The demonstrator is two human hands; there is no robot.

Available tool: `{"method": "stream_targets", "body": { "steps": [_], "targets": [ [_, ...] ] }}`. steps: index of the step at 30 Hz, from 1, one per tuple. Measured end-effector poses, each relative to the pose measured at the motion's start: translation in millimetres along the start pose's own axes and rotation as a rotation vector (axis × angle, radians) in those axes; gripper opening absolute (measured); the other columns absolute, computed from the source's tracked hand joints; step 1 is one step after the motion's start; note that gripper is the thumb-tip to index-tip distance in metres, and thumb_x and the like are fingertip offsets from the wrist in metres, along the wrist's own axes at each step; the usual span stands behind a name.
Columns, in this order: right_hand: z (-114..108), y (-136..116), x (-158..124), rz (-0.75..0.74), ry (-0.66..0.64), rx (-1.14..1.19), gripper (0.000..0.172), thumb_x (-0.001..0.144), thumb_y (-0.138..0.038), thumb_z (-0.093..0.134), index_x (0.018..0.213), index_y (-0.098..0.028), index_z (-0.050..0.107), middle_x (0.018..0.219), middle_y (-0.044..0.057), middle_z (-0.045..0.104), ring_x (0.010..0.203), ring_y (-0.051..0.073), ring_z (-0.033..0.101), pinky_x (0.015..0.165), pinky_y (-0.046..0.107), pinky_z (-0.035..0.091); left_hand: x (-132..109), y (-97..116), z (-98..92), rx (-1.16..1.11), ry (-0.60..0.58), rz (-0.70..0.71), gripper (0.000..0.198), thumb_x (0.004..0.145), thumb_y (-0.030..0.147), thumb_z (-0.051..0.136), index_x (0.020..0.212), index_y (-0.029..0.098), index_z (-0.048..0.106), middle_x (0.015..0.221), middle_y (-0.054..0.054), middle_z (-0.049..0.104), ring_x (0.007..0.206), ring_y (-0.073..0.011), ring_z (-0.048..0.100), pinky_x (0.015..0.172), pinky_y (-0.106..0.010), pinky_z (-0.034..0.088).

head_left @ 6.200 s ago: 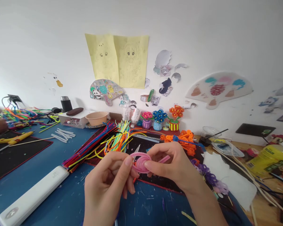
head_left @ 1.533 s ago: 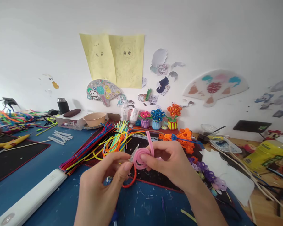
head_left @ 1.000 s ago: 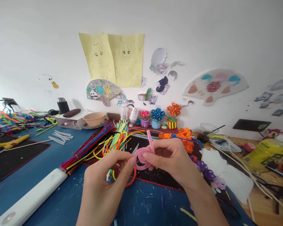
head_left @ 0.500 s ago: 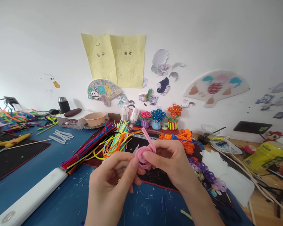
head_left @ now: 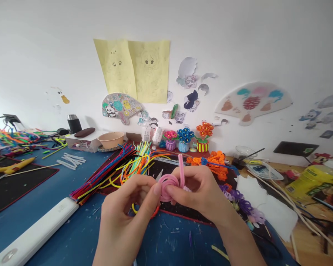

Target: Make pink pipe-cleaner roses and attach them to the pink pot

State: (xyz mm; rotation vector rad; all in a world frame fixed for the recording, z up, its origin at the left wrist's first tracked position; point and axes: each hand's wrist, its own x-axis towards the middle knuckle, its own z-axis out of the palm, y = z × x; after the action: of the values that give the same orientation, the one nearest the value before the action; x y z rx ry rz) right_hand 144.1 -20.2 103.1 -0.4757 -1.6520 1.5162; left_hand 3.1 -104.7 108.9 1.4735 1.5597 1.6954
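"Pink coil (head_left: 163,189), fuzzy, wound in rings. Where exactly is it?"

"Up between the two hands, above a dark mat (head_left: 183,212) with a red edge."

"And the fingers?"

"The left hand (head_left: 131,208) has its thumb and forefinger brought together on the coil's left rim. The right hand (head_left: 201,188) is clamped on the other side, thumb flat against the face; its fingertips behind are hidden."

"What's that sticking up?"

"The coil's loose end (head_left: 181,170), nearly upright, just in front of the right forefinger."

"Anything close by?"

"A pointed metal blade (head_left: 159,173) shows just behind the coil. Past the left hand lies a bundle of red and blue stems (head_left: 102,175), and beyond the right hand, orange loops (head_left: 219,166) and purple loops (head_left: 242,202)."

"Farther out?"

"Three little potted flowers by the wall: pink flowers (head_left: 170,136), blue flowers (head_left: 185,136) and orange flowers (head_left: 204,130). Well off to the left, a yellow glue gun (head_left: 12,168) rests on another dark mat, near a long white device (head_left: 36,232) lying on the blue tabletop (head_left: 80,232)."
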Motion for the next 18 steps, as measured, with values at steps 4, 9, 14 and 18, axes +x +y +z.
{"method": "stream_targets", "body": {
  "steps": [4, 9, 14, 18],
  "targets": [
    [-3, -3, -1, 0.036, -0.028, -0.087, 0.013, 0.078, -0.025, 0.077, 0.071, -0.015, 0.073, 0.064, 0.000, 0.064, 0.063, 0.012, 0.055, 0.060, 0.024, 0.044, 1, -2, 0.1, -0.023, 0.055, -0.030, 0.010, 0.080, 0.029, 0.071, 0.073, 0.023, 0.071, 0.067, 0.004, 0.068, 0.055, -0.0092, 0.055, 0.052, -0.016, 0.044],
    [-5, -6, -2, 0.066, -0.040, -0.104, 0.017, 0.079, -0.029, 0.077, 0.073, -0.014, 0.072, 0.067, 0.001, 0.064, 0.064, 0.013, 0.055, 0.062, 0.026, 0.045, 6, -8, -6.2, 0.002, -0.079, -0.009, 0.013, 0.084, 0.035, 0.069, 0.081, 0.023, 0.072, 0.061, 0.003, 0.062, 0.058, -0.0127, 0.058, 0.051, -0.018, 0.044],
    [-6, -4, -1, 0.059, -0.076, -0.123, 0.016, 0.082, -0.029, 0.075, 0.076, -0.014, 0.073, 0.067, 0.001, 0.063, 0.062, 0.012, 0.053, 0.060, 0.024, 0.045, 8, -11, -10.2, 0.080, -0.198, 0.012, 0.013, 0.084, 0.034, 0.070, 0.089, 0.022, 0.072, 0.070, 0.002, 0.065, 0.066, -0.0148, 0.062, 0.056, -0.020, 0.046],
    [-6, -2, 1, 0.063, -0.086, -0.026, 0.014, 0.080, -0.029, 0.078, 0.080, -0.015, 0.076, 0.068, 0.000, 0.065, 0.059, 0.009, 0.055, 0.055, 0.019, 0.045, 9, -9, -8.1, 0.077, -0.167, -0.009, 0.017, 0.083, 0.038, 0.070, 0.084, 0.021, 0.072, 0.072, 0.000, 0.066, 0.067, -0.0158, 0.063, 0.054, -0.021, 0.045]
  ]
}}
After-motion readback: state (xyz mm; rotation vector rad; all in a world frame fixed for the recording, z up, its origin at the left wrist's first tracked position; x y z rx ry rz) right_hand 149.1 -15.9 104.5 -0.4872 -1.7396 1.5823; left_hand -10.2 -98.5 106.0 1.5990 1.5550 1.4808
